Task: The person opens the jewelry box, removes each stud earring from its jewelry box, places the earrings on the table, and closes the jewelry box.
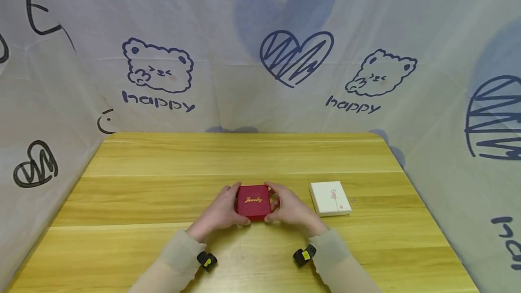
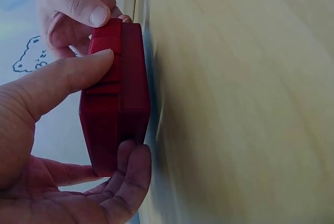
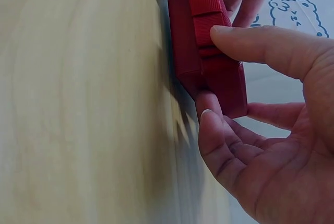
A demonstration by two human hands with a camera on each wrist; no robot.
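Left hand (image 1: 223, 208) and right hand (image 1: 290, 206) gripped the red jewelry box (image 1: 253, 203) at left and right; it was midway between them over the central tabletop (image 1: 244, 157), nearly square in plan, without an evident long axis.

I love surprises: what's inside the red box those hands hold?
The red box looks closed, so its inside cannot be seen. Only its outside shows: gold lettering on top, left hand and right hand gripping it.
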